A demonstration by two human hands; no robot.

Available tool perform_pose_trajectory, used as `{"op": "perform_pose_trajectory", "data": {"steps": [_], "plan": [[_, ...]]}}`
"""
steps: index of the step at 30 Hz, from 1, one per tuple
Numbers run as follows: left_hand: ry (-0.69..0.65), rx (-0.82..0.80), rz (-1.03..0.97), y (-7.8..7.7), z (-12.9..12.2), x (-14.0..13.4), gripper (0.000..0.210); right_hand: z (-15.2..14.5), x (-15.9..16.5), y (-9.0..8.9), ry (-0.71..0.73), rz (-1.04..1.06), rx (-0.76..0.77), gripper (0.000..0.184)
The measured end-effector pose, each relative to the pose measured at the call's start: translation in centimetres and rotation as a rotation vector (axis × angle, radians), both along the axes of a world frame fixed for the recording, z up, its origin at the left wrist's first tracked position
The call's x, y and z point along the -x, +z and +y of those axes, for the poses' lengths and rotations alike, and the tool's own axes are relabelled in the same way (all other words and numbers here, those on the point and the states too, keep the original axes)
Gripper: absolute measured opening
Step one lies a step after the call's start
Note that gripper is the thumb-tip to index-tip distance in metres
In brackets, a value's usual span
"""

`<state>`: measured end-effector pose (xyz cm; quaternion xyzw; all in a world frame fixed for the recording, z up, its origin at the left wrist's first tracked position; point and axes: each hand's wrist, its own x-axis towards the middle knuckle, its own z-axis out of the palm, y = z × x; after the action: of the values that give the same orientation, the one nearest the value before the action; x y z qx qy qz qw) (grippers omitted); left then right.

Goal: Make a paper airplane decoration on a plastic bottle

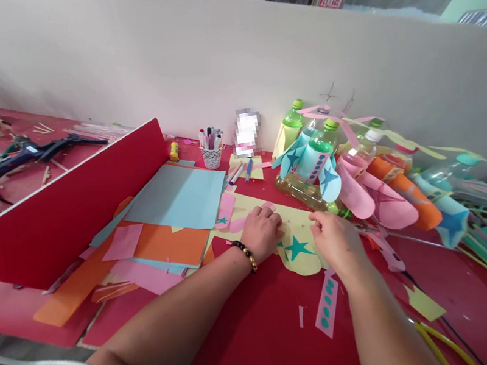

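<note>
The yellow paper (305,266) with a green star lies on the red surface (277,337), between the hands. The left hand (263,232) curls its fingers at the left side, the right hand (339,244) at the right, probably to steady it; whether either pinches it is unclear. A dotted pink strip (328,305) lies near. Blue (181,195) and orange sheets (174,246) spread left; bottles (295,114) and a glue gun (388,249) crowd the right hand's far and right sides.
</note>
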<state>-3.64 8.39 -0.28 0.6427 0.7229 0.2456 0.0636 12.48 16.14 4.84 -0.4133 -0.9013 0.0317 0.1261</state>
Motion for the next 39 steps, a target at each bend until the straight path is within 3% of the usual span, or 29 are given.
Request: {"op": "perform_pose_trajectory", "data": {"steps": [4, 7, 10, 15, 19, 29, 39], "plan": [[0.011, 0.020, -0.018, -0.1, 0.1, 0.0, 0.010, 0.0, 0.0, -2.0, 0.005, -0.002, 0.028, 0.029], [0.014, 0.024, -0.042, 0.2, -0.1, 0.0, 0.007, 0.0, 0.1, -2.4, -0.006, 0.013, 0.033, 0.034], [0.023, -0.008, -0.096, 0.5, -0.3, 0.0, 0.006, 0.2, 0.2, -2.2, -0.029, 0.022, 0.071, 0.035], [0.006, -0.081, -0.233, 0.6, -0.3, 0.0, 0.006, 0.4, 0.0, -1.7, -0.050, 0.035, 0.161, 0.020], [0.028, -0.142, -0.386, 0.5, -0.3, 0.2, 0.008, 0.4, -0.2, -1.3, -0.066, 0.154, 0.267, 0.016], [-0.012, -0.166, -0.834, 0.7, -0.2, 0.5, 0.011, 0.5, -0.7, -0.8, -0.025, 0.515, 0.524, 0.023], [-0.037, -0.123, -1.013, 0.0, 0.0, 0.5, 0.020, 0.1, -0.6, -1.2, 0.012, 0.599, 0.614, 0.028]]}}
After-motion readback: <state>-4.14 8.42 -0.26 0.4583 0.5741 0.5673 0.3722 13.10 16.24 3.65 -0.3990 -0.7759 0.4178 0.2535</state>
